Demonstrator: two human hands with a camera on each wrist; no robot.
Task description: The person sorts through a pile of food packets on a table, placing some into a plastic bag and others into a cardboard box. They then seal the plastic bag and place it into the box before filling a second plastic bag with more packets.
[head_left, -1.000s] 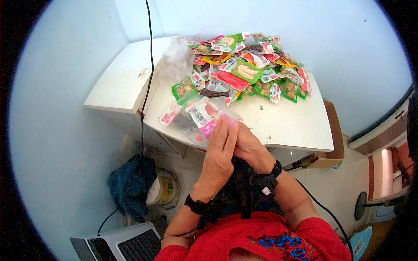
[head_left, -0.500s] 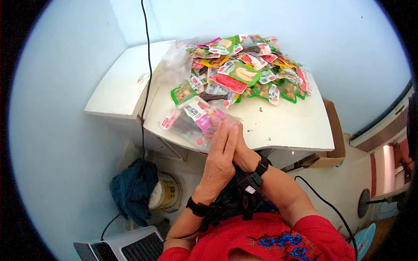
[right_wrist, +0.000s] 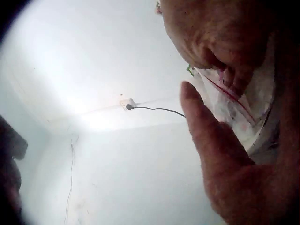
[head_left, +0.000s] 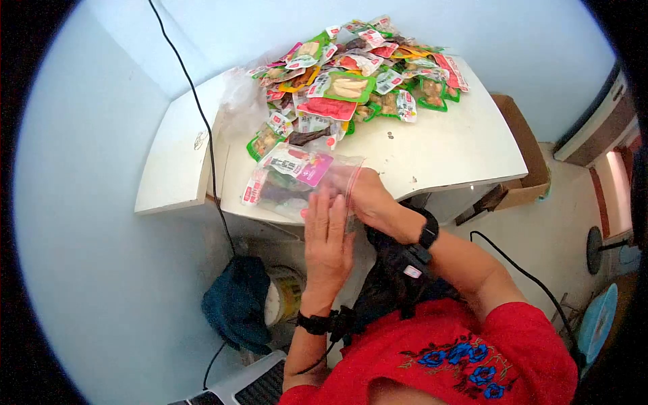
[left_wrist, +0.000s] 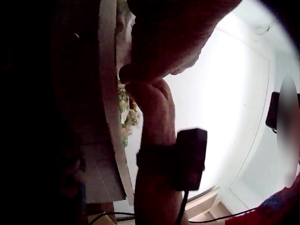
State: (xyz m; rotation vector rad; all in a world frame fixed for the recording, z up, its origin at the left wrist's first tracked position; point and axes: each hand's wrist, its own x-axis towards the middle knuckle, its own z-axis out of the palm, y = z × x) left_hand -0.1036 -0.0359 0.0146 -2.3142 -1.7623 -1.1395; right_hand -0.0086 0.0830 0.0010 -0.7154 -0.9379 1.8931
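A clear plastic bag point(head_left: 277, 197) with a red line across its mouth point(head_left: 354, 181) lies over the table's front edge. A white and pink packet point(head_left: 300, 165) and a red-and-white label point(head_left: 254, 187) show in it. My left hand point(head_left: 327, 236) lays straight fingers against the near side of the bag, thumb apart. At the mouth, my right hand point(head_left: 371, 198) holds the bag; its fingertips reach past the red line, blurred behind plastic. In the right wrist view the right hand point(right_wrist: 215, 37) curls at the bag mouth, with the left thumb point(right_wrist: 201, 124) below.
A heap of food packets point(head_left: 351, 88) covers the back of the white table point(head_left: 459, 145). Crumpled clear plastic point(head_left: 243, 101) lies left of it. A black cable point(head_left: 192, 88) hangs past the table. A cardboard box point(head_left: 526, 152) stands at the right, a blue cloth point(head_left: 236, 300) below left.
The hands were together at the bag's corner and have come apart. The left hand has shifted left along the bag; the right hand has moved to its mouth. The head view has tilted.
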